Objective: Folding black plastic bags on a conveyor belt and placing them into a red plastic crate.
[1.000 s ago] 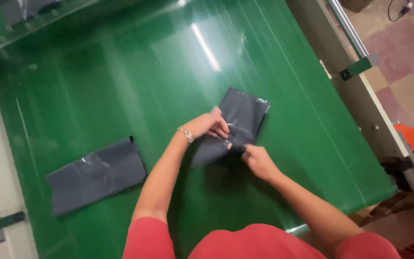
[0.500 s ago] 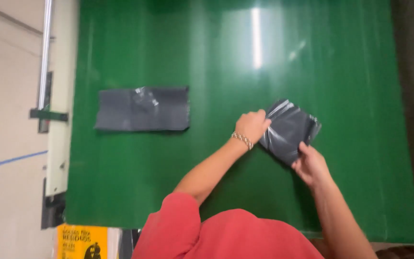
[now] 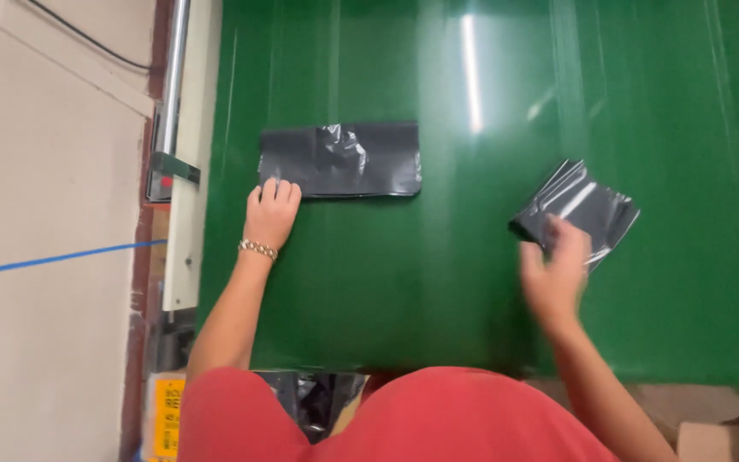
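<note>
No real grip here: the left hand (image 3: 270,214) is laid flat, fingers spread, on the flat black bag (image 3: 340,160)'s near corner, probably pinning it to the green counter (image 3: 387,282). The blurred right hand (image 3: 555,272) is seen open at the folded bag (image 3: 576,208), nothing pinched.

My green tabletop (image 3: 369,325) gleamed under overhead light — beside it ran a pale floor (image 3: 44,342), crossed by a blue tape line (image 3: 53,258).

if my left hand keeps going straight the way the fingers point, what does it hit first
The flat dark plastic bag. The left hand points up the green table, fingers already at the bag's near left corner, seemingly touching its edge.
</note>
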